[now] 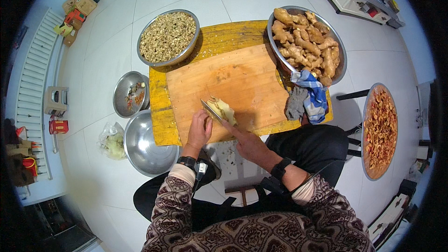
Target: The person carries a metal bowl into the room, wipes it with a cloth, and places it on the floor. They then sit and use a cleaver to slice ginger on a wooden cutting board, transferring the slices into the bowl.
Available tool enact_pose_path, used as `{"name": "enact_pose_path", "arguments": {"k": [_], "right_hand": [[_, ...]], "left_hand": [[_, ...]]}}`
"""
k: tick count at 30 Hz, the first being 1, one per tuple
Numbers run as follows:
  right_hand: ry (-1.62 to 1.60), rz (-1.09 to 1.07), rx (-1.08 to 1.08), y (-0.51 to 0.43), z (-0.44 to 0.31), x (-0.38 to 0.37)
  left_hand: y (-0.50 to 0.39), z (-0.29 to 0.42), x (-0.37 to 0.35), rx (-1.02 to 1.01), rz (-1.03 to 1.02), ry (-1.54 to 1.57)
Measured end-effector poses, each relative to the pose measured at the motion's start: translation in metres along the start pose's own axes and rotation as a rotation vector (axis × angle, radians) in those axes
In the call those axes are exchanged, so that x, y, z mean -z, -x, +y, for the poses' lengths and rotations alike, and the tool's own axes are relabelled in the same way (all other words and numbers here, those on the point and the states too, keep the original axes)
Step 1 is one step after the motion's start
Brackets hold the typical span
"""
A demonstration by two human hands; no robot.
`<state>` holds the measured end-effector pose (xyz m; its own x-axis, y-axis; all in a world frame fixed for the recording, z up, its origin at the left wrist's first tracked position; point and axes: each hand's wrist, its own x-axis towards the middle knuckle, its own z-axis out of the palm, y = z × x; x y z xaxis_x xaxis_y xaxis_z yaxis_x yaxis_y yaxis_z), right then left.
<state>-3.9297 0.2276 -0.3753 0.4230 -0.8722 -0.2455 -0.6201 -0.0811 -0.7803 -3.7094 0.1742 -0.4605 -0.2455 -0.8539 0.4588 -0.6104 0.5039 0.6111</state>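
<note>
My right hand (250, 144) grips a kitchen knife (214, 111), its index finger stretched along the back of the blade. Pale cut ginger (224, 109) lies against the blade's right side on a wooden cutting board (231, 70). Just left of the blade is my left hand (199, 129), fingers bent and resting near the board's front edge. Whether those fingers hold a piece of ginger is hidden. Whole ginger roots (302, 43) fill a metal bowl (342, 52) at the board's far right corner.
The board lies on a worn yellow table (161, 119). Chopped bits fill a metal bowl (196, 42) at its far left. Blue checked cloth (315, 94) and grey cloth (296, 103) lie right. Metal basins (150, 147) stand left; a round tray of slices (379, 129) stands right.
</note>
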Motion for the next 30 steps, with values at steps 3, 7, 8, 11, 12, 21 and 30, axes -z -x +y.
{"name": "enact_pose_path", "arguments": {"k": [3, 7, 8, 11, 12, 21, 30], "right_hand": [[0.005, -0.011, -0.035, -0.0039, 0.0013, -0.0019], [-0.038, -0.064, -0.080, -0.0046, 0.0029, 0.0005], [-0.045, -0.044, -0.064, -0.0043, 0.0026, 0.0006], [-0.066, -0.011, -0.041, -0.0028, 0.0018, 0.0012], [-0.075, -0.035, -0.081, -0.0030, 0.0018, 0.0014], [-0.059, 0.057, 0.031, -0.0015, 0.0062, -0.0047], [-0.030, 0.016, -0.011, 0.0007, 0.0060, -0.0079]], "left_hand": [[0.0019, -0.0009, -0.0035, -0.015, -0.019, -0.030], [0.0055, -0.0027, -0.0015, -0.051, -0.059, -0.064], [0.0060, -0.0030, -0.0003, -0.065, -0.060, -0.071], [0.0064, -0.0030, 0.0032, -0.101, -0.078, -0.078], [0.0059, -0.0029, 0.0038, -0.105, -0.084, -0.090], [0.0032, -0.0001, 0.0043, -0.118, -0.080, -0.106], [0.0027, -0.0034, 0.0003, -0.133, -0.059, -0.107]]}}
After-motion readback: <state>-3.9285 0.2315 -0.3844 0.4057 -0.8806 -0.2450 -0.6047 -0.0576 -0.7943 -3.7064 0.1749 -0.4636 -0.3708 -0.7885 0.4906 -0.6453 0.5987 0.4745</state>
